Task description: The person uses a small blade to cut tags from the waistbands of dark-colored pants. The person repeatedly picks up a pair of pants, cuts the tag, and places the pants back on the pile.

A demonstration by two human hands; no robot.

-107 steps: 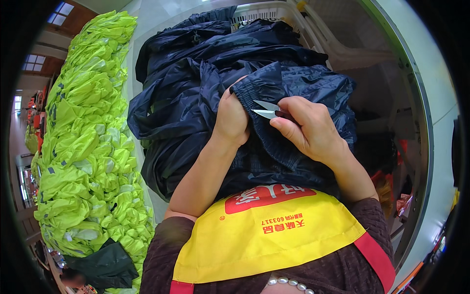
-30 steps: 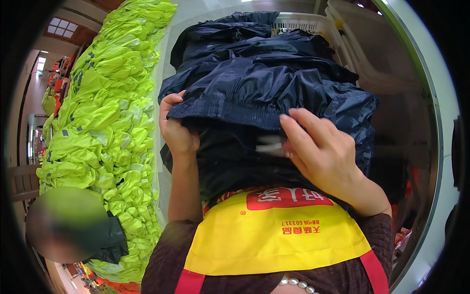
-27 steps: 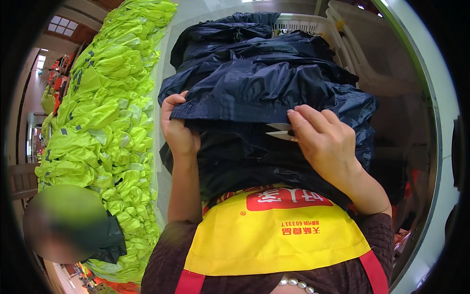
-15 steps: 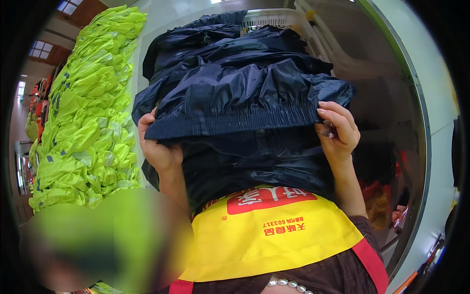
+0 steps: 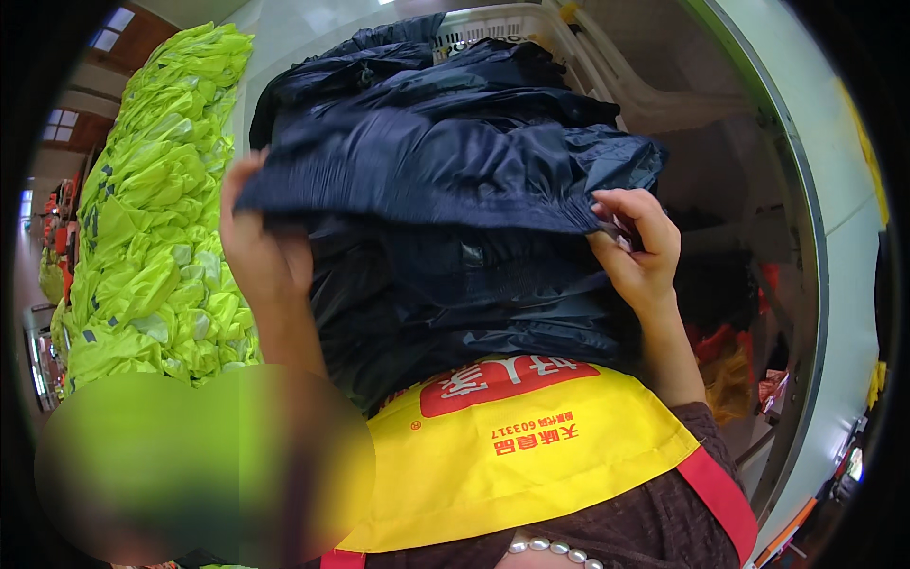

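Note:
A pair of glossy navy trousers [image 5: 417,180] with a gathered elastic waistband is stretched sideways between my hands. The waistband faces me; the legs cannot be made out among the folds. My left hand [image 5: 270,251], smeared by motion, is closed round the left end of the band, thumb below the cloth. At the right end, my right hand [image 5: 640,251] pinches the band between thumb and fingers. Underneath, more dark navy garments [image 5: 550,341] lie in an overlapping pile that reaches back from my apron [image 5: 531,474], which is yellow with red straps.
To the left runs a long heap of lime-yellow garments [image 5: 152,218]. A white plastic crate [image 5: 512,21] stands behind the navy pile. Red and orange wrapped items [image 5: 730,379] sit low at the right, inside a pale edge [image 5: 806,171]. The lower left is blurred out.
Both hands and the stretched waistband have shifted left in the picture, the left hand rising and farther left. The band now slopes down toward the right. The whole view has shifted slightly.

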